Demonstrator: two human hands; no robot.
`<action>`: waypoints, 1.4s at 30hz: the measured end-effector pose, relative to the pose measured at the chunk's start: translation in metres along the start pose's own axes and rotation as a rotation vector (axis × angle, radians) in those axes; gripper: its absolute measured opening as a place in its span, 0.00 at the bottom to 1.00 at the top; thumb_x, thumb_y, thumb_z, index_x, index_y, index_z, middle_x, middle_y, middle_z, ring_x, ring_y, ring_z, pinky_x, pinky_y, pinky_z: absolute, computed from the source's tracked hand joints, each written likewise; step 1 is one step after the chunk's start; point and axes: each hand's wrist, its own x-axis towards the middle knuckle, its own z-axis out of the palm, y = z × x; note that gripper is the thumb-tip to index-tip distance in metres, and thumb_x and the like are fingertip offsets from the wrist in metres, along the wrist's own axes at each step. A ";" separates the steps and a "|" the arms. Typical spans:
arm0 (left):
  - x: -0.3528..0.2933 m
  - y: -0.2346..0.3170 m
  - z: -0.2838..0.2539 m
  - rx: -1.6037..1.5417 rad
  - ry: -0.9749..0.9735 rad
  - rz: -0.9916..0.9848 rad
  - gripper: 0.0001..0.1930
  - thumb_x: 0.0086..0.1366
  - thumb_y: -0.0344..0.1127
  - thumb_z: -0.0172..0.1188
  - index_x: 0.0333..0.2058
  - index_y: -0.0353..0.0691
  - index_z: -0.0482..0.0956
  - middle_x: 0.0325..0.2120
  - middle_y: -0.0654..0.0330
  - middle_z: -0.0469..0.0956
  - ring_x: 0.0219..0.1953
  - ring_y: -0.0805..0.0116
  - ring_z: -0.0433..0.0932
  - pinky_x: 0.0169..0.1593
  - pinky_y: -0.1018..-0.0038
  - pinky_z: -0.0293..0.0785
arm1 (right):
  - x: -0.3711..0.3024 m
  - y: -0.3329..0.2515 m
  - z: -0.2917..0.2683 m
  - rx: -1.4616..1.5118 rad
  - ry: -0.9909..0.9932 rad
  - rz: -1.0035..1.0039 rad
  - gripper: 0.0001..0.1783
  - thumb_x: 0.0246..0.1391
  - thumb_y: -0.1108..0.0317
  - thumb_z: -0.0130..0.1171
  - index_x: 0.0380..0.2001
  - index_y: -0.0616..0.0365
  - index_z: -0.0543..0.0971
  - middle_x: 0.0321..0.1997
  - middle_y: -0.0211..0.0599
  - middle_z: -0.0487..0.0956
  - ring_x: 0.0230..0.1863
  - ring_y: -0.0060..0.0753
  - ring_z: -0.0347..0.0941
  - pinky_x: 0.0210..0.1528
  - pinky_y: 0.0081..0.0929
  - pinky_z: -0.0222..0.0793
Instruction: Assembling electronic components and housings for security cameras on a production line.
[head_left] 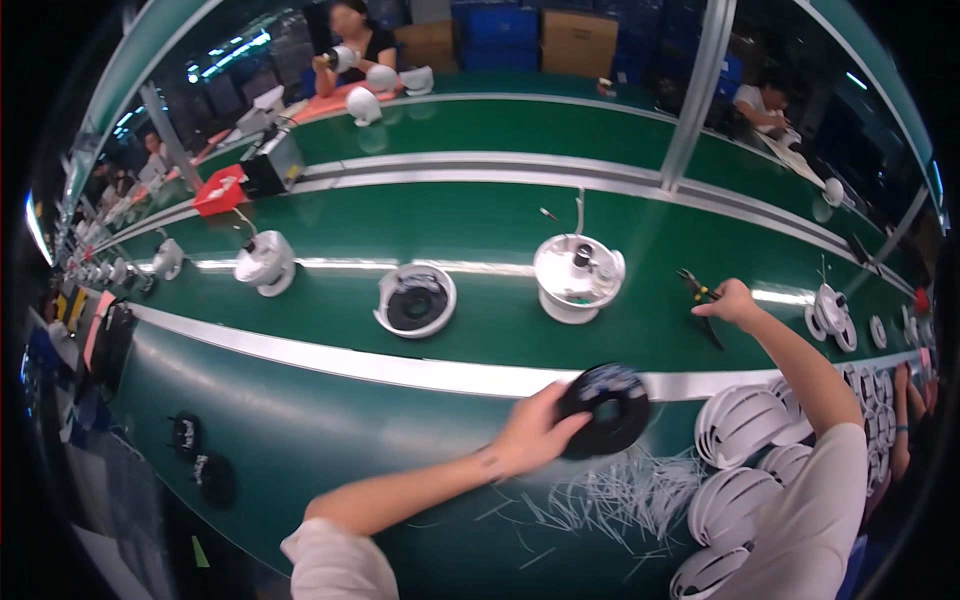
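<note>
My left hand (532, 432) grips a black ring-shaped disc (627, 418) by its left edge, above the near worktable. The disc has a round hole in its middle and is slightly blurred. Over the green conveyor belt, my right hand (735, 303) has its fingers closed on a pair of pliers (697, 288) with black and yellow handles. Left of the pliers, a white round housing (570, 305) stands on the belt, a short cable rising from it. Further left lies a white ring-shaped housing (449, 310) with a black disc (415, 303) inside.
Thin white strips (620, 500) lie heaped on the worktable (300, 420). Slotted white covers (735, 425) are stacked at the right. Two small black parts (200, 460) sit at the left. More white units (265, 263) line the belt. People work across a metal frame (700, 95).
</note>
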 end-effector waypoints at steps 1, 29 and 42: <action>-0.032 0.011 -0.027 -0.168 0.000 -0.231 0.16 0.56 0.30 0.52 0.43 0.36 0.63 0.28 0.60 0.72 0.23 0.77 0.70 0.22 0.81 0.65 | -0.003 -0.005 -0.002 0.099 0.019 0.050 0.24 0.21 0.54 0.70 0.14 0.64 0.73 0.16 0.37 0.71 0.19 0.29 0.68 0.24 0.28 0.63; -0.124 0.136 -0.006 -0.077 -0.147 0.261 0.12 0.61 0.31 0.38 0.38 0.32 0.67 0.09 0.66 0.64 0.11 0.82 0.60 0.16 0.85 0.57 | -0.339 -0.177 0.031 1.738 0.031 -0.458 0.21 0.53 0.49 0.40 0.16 0.52 0.59 0.11 0.20 0.55 0.10 0.09 0.47 0.09 0.10 0.41; -0.082 0.117 0.002 -0.659 -0.674 -0.518 0.18 0.64 0.46 0.32 0.32 0.36 0.62 0.12 0.62 0.64 0.09 0.76 0.67 0.11 0.81 0.66 | -0.312 -0.112 0.066 1.767 0.166 -0.351 0.28 0.46 0.43 0.48 0.35 0.59 0.62 0.18 0.23 0.59 0.16 0.13 0.54 0.18 0.11 0.51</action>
